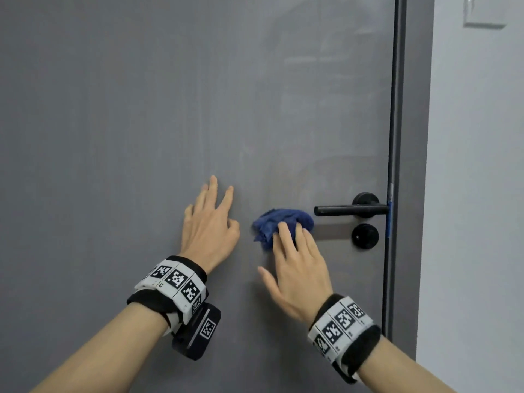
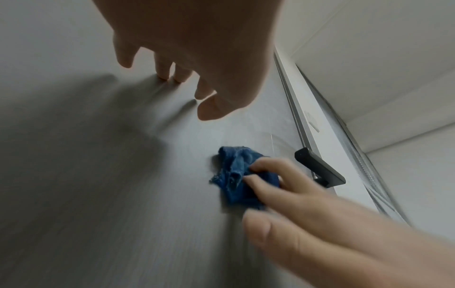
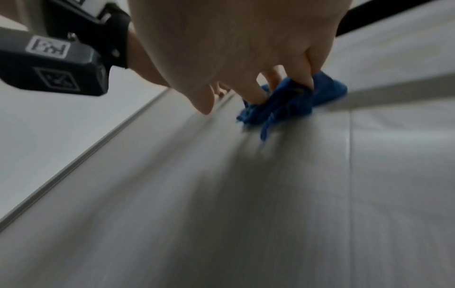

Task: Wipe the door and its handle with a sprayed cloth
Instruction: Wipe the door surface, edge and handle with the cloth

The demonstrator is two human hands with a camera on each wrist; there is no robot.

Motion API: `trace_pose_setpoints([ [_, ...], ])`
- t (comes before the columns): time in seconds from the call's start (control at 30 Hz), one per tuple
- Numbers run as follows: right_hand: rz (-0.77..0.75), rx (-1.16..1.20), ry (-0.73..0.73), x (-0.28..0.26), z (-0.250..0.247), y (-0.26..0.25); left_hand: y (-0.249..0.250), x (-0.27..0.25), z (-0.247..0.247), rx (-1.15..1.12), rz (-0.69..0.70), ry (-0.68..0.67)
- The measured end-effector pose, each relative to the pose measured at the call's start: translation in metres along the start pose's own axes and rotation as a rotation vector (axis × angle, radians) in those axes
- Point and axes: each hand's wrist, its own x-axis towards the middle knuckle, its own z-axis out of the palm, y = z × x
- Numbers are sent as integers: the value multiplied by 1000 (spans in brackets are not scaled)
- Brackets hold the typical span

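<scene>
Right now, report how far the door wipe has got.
Done: faint wipe streaks show on the door above the handle. In hand: the right hand presses the blue cloth on the panel beside the handle's free end; the left hand rests on the door. Left: the handle itself, and seemingly the lower panel.

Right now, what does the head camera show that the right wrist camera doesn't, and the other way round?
Only the head view shows the round lock under the handle, a pale wall plate at top right, and the left grip spread flat on the door. Only the right wrist view shows the right grip from its palm side, its fingertips pressing into the cloth. Both show the bunched blue cloth held against the grey door.
</scene>
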Motion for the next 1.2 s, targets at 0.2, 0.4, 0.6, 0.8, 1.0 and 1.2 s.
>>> trace_pose_setpoints([
  [0.2,135,46,146,30,-1,47,4,4,-3,104,-14,-131],
  [0.4,145,97,211,46,-2,57,7,0,-9,104,-25,-164],
  [0.6,50,164,198,-18,34,59,36,-13,-3,-37,40,-163],
  [0.8,-3,346,240,-53,40,115,105,-8,-8,-358,327,-84],
  [1.0,135,578,482,-81,15,157,164,13,19,-208,406,-95],
  [1.2,118,568,600,-72,-17,185,166,17,33,-371,347,50],
])
